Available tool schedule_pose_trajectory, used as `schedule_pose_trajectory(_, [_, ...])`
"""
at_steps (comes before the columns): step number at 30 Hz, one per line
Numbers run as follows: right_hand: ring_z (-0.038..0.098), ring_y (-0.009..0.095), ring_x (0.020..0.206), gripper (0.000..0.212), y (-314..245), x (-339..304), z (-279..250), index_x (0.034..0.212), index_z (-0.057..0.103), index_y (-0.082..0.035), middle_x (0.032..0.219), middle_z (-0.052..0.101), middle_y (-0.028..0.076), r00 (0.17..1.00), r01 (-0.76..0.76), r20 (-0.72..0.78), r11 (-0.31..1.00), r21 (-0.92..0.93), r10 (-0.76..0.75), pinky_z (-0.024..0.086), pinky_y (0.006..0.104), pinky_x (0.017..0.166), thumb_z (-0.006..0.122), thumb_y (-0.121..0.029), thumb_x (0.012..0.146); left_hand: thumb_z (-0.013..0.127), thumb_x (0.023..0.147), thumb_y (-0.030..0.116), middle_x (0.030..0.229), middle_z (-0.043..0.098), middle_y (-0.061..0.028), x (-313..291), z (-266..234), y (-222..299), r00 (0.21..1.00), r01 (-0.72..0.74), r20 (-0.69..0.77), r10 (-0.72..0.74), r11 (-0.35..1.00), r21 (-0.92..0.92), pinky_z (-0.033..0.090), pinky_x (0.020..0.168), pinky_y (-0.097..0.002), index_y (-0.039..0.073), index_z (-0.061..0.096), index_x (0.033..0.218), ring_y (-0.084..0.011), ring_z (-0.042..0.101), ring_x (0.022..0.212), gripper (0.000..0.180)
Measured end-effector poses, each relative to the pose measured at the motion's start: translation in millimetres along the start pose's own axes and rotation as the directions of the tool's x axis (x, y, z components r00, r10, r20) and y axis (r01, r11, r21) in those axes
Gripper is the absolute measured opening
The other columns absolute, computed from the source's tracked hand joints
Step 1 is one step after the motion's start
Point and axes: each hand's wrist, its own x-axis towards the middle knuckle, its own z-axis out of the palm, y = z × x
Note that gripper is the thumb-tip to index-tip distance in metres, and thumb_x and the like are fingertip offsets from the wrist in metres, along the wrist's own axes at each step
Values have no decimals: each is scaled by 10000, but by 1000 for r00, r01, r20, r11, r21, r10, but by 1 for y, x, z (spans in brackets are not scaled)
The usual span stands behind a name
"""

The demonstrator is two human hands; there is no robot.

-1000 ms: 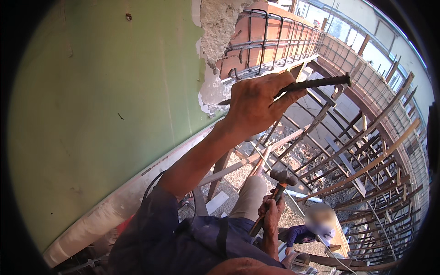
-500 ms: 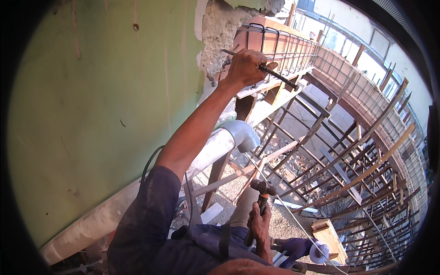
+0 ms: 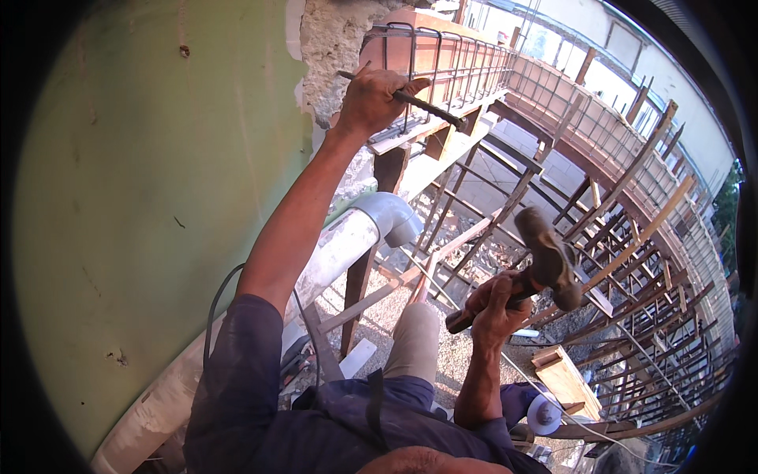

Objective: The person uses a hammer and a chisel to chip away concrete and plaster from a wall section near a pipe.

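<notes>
My left hand (image 3: 373,101), arm stretched up and forward, is closed round a ribbed steel chisel (image 3: 436,113). The chisel's thin end points left toward the broken concrete edge (image 3: 325,59) of the wall; I cannot tell whether it touches. Its thicker struck end sticks out to the right past my thumb. Lower and to the right, my right hand (image 3: 499,310) grips the handle of a hammer (image 3: 546,257). The heavy hammer head is raised above the hand, apart from the chisel and slightly blurred.
A green wall (image 3: 158,197) fills the left. Steel bar cages (image 3: 442,59) lie in wooden formwork ahead. Below run a plastic pipe (image 3: 339,245) with a grey elbow (image 3: 392,217) and timber props (image 3: 513,189). A person in a white hard hat (image 3: 545,414) is at lower right.
My right hand has lifted the hammer up and to the right from near my body. My left hand still holds the chisel; the whole view has shifted somewhat.
</notes>
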Motion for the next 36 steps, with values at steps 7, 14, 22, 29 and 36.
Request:
schedule_pose_trajectory(7, [315,53,370,381,-4,63,87,690,431,-143,499,325,-57,994,-98,60,982,164,89,273,244,336,633,-265,989,673,928,367,630,603,-104,0,6,-6,999,-16,41,15,1000,24,426,631,-408,63,668,707,-309,586,611,376])
schedule_pose_trajectory(14, [269,49,361,240,-38,44,51,802,472,-112,502,317,-46,999,-37,0,976,213,38,247,248,310,581,-179,1005,625,949,428,602,590,-140,5,-7,-6,998,8,60,-10,999,36,462,625,-434,52,598,606,-360,595,591,510])
schedule_pose_trajectory(22, [235,34,388,360,-29,74,106,723,362,-166,533,266,-70,998,-58,26,933,356,52,248,238,341,559,-260,1008,623,950,484,546,532,-130,12,-7,-12,959,214,190,-212,977,8,448,548,-413,36,583,584,-309,532,526,579])
schedule_pose_trajectory(29, [267,46,353,268,-66,46,70,769,482,-108,496,317,-50,1000,4,11,989,146,-6,252,250,307,586,-191,1001,588,944,539,520,541,-167,10,-11,-16,976,130,177,-128,991,-1,460,525,-453,54,598,557,-383,570,511,621])
schedule_pose_trajectory(36, [271,46,408,419,-87,76,84,662,359,-155,551,308,-61,933,321,-60,749,580,-354,267,234,378,504,-281,1035,597,936,549,482,510,-161,13,-2,-20,990,108,94,-105,994,-26,459,514,-458,57,575,529,-374,552,478,639])
